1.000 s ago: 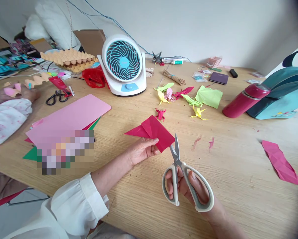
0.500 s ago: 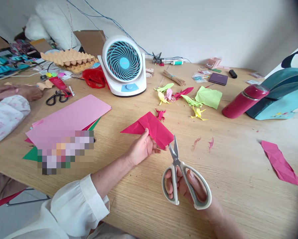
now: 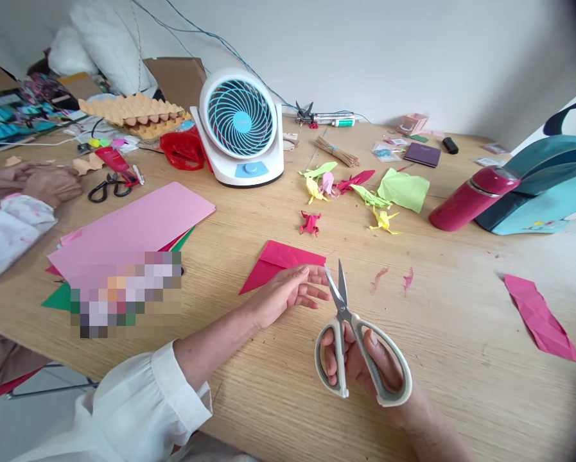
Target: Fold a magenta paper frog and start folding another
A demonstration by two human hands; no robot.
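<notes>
The folded red paper (image 3: 274,260) lies on the near side of the fan (image 3: 242,122), above or on the surface (image 3: 461,321), partly hidden by the left hand (image 3: 285,294). That hand is open, fingers spread across the paper's near edge; whether it touches the sheet cannot be told. The loose pose looks suited to steadying thin paper without creasing it.

The right hand (image 3: 357,366) grips the scissors (image 3: 344,312), nearside and to the right of the fan — thumb through one loop, fingers through the other, likely so a squeeze can work the blades. These stand apart, points away from the wearer, close to the left fingertips.

Small paper figures (image 3: 356,179) sit grouped to the fan's right, perhaps to leave the hands room; a red paper frog (image 3: 311,223) is to its near right. Coloured sheets (image 3: 138,221) are stacked to its near left — probably for easy reach. A red strip (image 3: 542,314) lies far to its right, seemingly set aside.
</notes>
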